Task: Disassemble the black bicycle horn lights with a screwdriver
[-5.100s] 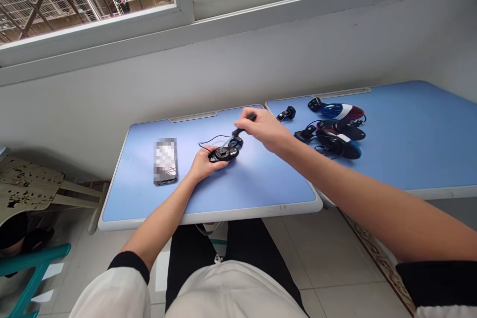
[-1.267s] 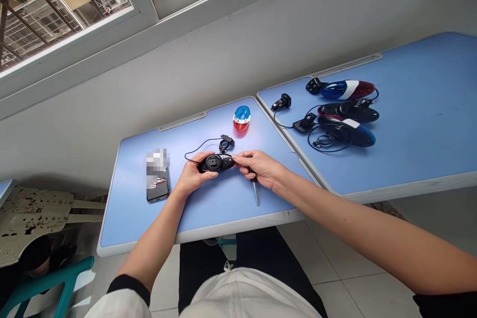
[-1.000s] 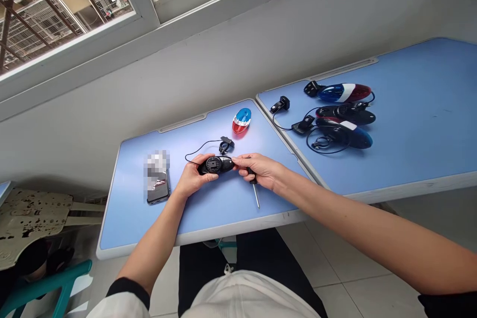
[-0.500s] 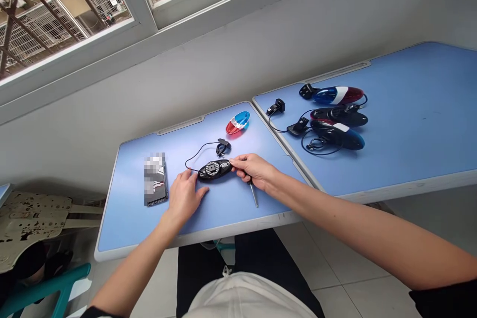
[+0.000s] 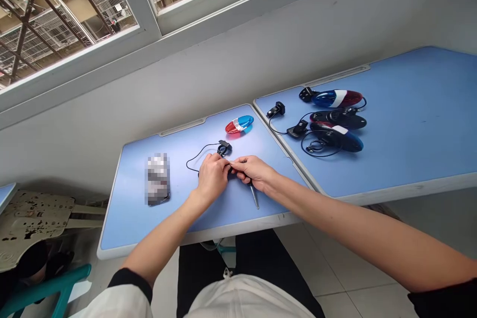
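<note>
My left hand (image 5: 211, 177) lies curled over the black oval housing on the small blue table (image 5: 130, 208), hiding nearly all of it. My right hand (image 5: 253, 171) pinches the housing's right end and keeps a screwdriver (image 5: 254, 196) tucked in its fingers, tip pointing toward me. A thin black wire (image 5: 197, 151) loops from the housing to a small black clip (image 5: 224, 147). A red and blue lens cover (image 5: 239, 124) lies farther back.
A phone (image 5: 157, 179) lies at the left of the small table. On the larger blue table (image 5: 417, 129) to the right sit three more red, white and blue lights (image 5: 337, 119) with cables and clips. A wall and window rise behind; a teal chair (image 5: 44, 283) stands lower left.
My left hand let go of the housing, drew back, then came down over it again. The red and blue cover appeared on the table since the earliest frame. My right hand stayed at the housing's end.
</note>
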The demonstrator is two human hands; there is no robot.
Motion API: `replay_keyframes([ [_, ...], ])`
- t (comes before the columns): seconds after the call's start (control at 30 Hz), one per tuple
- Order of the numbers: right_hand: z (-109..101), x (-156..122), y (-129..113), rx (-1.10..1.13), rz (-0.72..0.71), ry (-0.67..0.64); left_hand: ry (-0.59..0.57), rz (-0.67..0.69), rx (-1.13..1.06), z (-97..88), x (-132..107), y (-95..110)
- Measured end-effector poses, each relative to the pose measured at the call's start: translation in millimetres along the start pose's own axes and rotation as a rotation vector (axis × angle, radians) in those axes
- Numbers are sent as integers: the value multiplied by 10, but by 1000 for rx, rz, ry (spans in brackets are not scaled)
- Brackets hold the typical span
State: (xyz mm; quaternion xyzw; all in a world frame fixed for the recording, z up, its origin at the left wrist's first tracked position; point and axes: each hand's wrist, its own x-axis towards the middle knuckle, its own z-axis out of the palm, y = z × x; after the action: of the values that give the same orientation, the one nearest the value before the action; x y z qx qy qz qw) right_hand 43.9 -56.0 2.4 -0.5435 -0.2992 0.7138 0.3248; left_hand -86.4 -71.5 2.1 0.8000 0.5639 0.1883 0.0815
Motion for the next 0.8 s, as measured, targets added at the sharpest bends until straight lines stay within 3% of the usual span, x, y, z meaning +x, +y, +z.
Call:
replay_keyframes([
  [0.23,-4,-23,-12,13,5,7,87,78,-19,-4,25,-21],
  [0.37,-39,-29,-12,13,8,20,159,-23,-88,-167,380,-94],
  [0.5,-94,-35,4,5,-3,23,-54,-196,-30,-263,924,-321],
  [0.57,-127,-44,12,3,-8,23,-102,-224,-20,-233,1126,-441],
  [0.67,-178,-63,19,3,-12,20,-140,-228,-19,-131,1271,-557],
  [0.8,-227,-85,13,8,-10,18,-171,-213,-29,11,1279,-592],
])
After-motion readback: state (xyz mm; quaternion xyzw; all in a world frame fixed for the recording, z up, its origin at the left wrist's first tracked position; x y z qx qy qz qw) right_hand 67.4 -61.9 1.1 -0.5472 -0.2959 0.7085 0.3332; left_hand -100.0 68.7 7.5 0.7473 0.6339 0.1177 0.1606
